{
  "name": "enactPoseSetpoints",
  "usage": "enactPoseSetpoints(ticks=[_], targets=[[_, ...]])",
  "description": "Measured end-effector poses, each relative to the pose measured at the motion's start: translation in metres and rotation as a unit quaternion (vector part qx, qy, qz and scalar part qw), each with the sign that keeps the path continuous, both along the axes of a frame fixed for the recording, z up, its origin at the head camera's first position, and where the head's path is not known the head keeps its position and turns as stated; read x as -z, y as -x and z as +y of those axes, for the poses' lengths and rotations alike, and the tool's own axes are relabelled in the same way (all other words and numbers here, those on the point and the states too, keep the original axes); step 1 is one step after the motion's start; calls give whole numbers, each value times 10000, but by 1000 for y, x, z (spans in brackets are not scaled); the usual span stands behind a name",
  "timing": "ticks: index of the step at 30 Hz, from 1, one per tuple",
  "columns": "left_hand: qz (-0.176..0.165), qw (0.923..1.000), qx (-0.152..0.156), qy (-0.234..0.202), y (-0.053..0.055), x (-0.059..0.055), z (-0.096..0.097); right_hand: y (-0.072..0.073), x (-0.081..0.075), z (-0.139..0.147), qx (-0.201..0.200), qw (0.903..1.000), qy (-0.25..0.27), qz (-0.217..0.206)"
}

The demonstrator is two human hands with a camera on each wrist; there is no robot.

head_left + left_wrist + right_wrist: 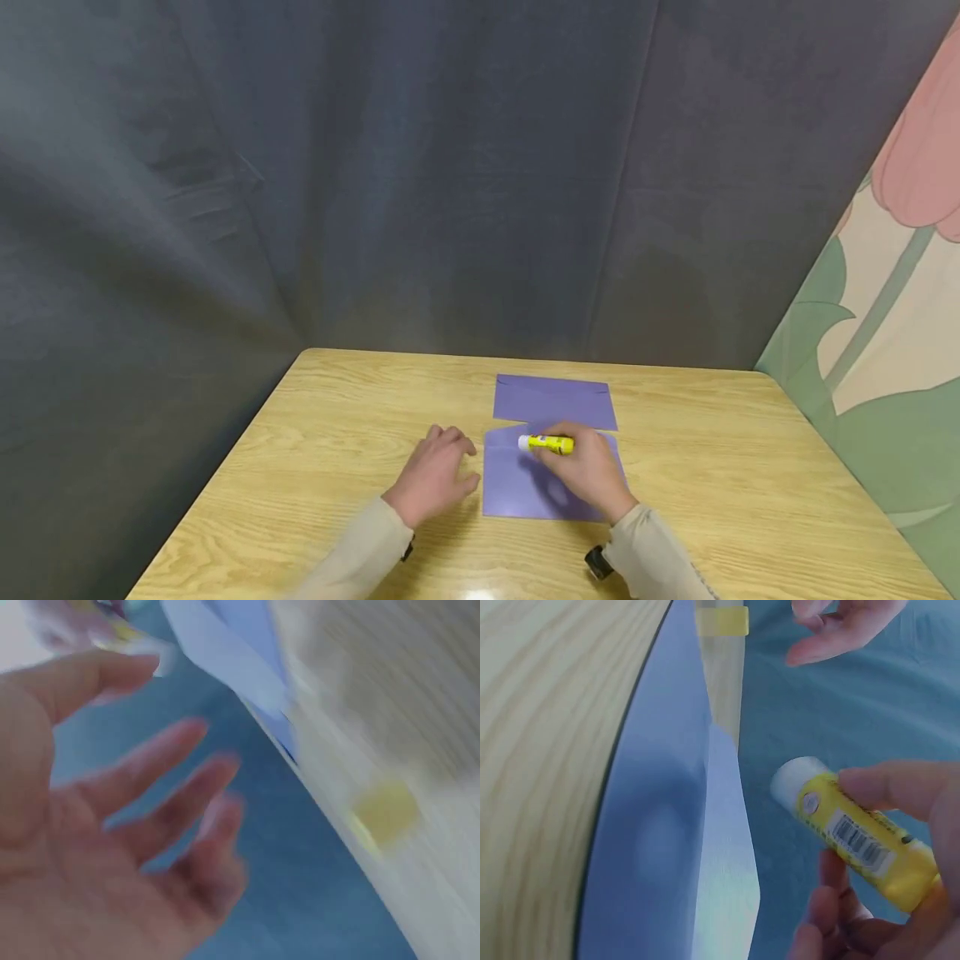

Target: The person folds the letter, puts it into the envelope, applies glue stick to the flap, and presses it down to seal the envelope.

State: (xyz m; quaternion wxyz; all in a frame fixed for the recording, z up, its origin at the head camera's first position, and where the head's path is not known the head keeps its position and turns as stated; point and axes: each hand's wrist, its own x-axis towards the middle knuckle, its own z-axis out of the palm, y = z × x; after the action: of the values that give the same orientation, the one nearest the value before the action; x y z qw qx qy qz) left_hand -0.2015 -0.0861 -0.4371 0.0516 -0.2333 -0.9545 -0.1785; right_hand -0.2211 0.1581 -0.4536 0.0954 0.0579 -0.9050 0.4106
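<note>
My right hand (588, 471) holds a yellow glue stick (551, 444) with a white end, pinched between thumb and fingers above a purple envelope (517, 492). In the right wrist view the glue stick (851, 832) shows its barcode, and the envelope's flap (724, 855) stands up at an angle from its body. My left hand (435, 475) hovers just left of the envelope, fingers loosely bent and holding nothing. Near it on the table lies a small yellow piece (386, 814), blurred in the left wrist view and mostly hidden behind the hand in the head view.
A second purple envelope (555, 402) lies flat just behind the nearer one. The wooden table (750, 483) ends at a dark curtain (465, 183) at the back and left. A flower-patterned panel (885, 317) stands along the right.
</note>
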Motion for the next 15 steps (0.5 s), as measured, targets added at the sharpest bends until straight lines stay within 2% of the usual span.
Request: enactPoseSetpoints(ticks=[3,5,8,11,15], targets=[[-217,9962,578,614,-15,0,19,4,0,-5,-13,10000,94,7],[-447,9917,775,919,-22,2,29,7,1,-10,-37,9998,203,-60],[-436,9878,806,1260,-25,6,40,13,2,-17,-43,9993,358,-132],[-381,9864,750,1412,-26,10,46,18,5,-24,-148,9991,383,-106],[-552,9834,797,1535,-27,12,48,24,8,-36,-619,9979,188,10]])
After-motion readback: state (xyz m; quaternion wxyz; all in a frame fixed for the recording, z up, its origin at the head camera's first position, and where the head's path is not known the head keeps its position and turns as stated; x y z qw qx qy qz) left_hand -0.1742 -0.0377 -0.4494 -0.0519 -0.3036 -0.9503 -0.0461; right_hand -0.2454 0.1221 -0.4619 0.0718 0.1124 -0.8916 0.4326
